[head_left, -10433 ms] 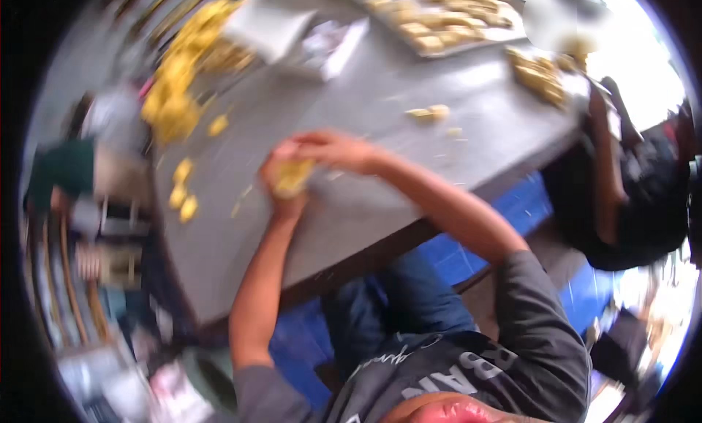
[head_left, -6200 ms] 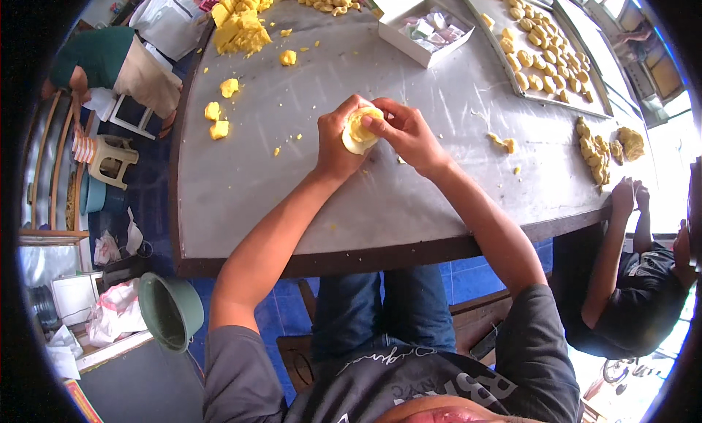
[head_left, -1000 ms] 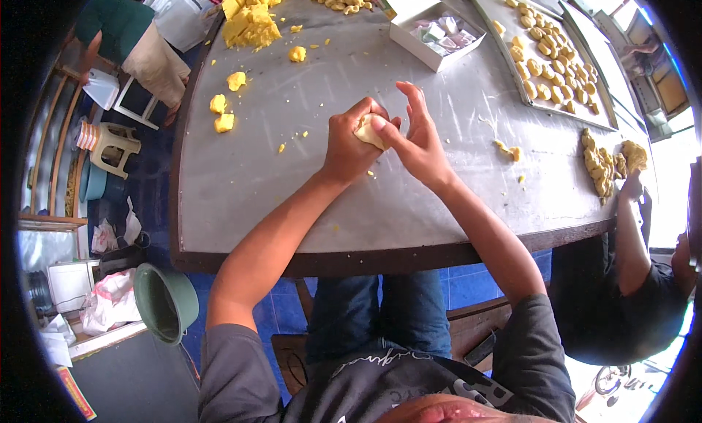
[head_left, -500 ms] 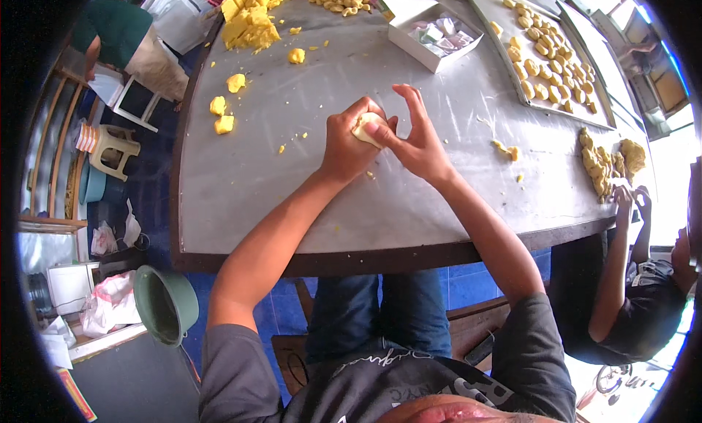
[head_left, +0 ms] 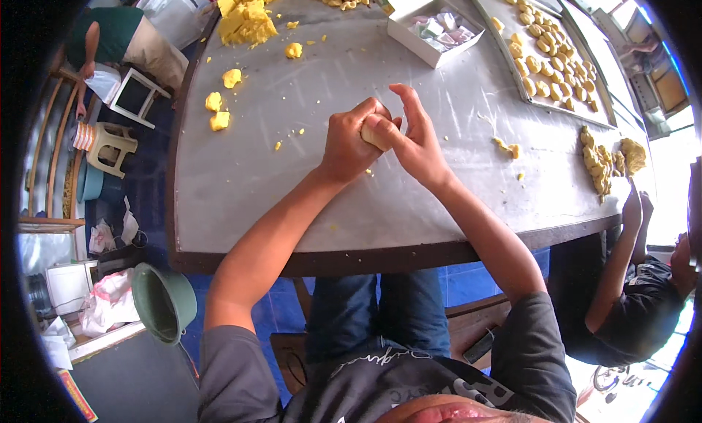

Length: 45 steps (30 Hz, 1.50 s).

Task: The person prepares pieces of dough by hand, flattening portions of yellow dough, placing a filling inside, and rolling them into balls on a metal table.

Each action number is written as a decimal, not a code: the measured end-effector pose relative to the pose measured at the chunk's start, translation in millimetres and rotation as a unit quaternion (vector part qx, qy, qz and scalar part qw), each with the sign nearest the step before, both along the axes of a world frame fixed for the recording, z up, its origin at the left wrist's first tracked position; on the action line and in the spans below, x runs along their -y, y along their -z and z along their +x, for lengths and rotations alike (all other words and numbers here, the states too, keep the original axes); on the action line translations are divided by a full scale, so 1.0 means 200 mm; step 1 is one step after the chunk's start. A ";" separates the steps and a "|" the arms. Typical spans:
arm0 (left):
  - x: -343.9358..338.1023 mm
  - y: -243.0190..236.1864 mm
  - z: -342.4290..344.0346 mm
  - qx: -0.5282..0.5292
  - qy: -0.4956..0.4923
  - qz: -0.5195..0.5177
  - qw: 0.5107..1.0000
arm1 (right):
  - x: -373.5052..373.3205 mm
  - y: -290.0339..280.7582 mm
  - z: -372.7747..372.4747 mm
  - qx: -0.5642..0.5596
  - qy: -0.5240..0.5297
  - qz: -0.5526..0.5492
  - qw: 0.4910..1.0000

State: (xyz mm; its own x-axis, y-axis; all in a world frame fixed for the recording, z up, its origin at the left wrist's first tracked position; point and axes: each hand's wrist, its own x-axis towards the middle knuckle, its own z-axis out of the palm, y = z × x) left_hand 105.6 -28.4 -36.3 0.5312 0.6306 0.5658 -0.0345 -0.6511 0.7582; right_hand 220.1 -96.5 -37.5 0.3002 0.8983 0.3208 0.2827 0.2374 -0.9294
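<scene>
Head view: left hand [head_left: 349, 144] clamps a pale lump [head_left: 371, 137], probably dough, in its fingers; right hand [head_left: 420, 146] presses with thumb, raised forefinger apart.

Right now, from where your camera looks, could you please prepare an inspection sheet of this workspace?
Surface: grey table with dark edge, marked by pale streaks.
Job's things: pale dough in hand; yellow lumps at left; tray of dough balls at upper right.
Clutter: scattered crumbs; open white box holding wads, material unclear.
Hands: left hand closed around the pale dough; right hand with thumb against it, one finger raised.
Cables: none can be made out for certain.
Surroundings: co-worker at right; person in a green top at upper left; blue floor.
</scene>
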 end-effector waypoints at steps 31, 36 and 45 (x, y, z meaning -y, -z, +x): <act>0.00 -0.01 -0.02 -0.020 0.017 -0.024 0.999 | -0.01 -0.01 0.06 0.032 -0.053 -0.003 0.998; 0.00 0.00 -0.03 -0.026 0.032 0.000 0.999 | 0.02 -0.06 0.06 -0.007 -0.088 -0.049 0.995; 0.01 0.02 -0.06 -0.027 0.051 -0.062 0.996 | 0.02 -0.03 0.03 -0.171 -0.160 -0.141 0.962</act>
State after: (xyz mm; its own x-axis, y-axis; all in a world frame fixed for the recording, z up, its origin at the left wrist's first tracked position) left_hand 94.4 -30.5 -40.2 0.6237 0.6353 0.4555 -0.0519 -0.5477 0.8351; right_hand 225.6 -100.3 -32.0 0.0393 0.9991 -0.0174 -0.0970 -0.0135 -0.9952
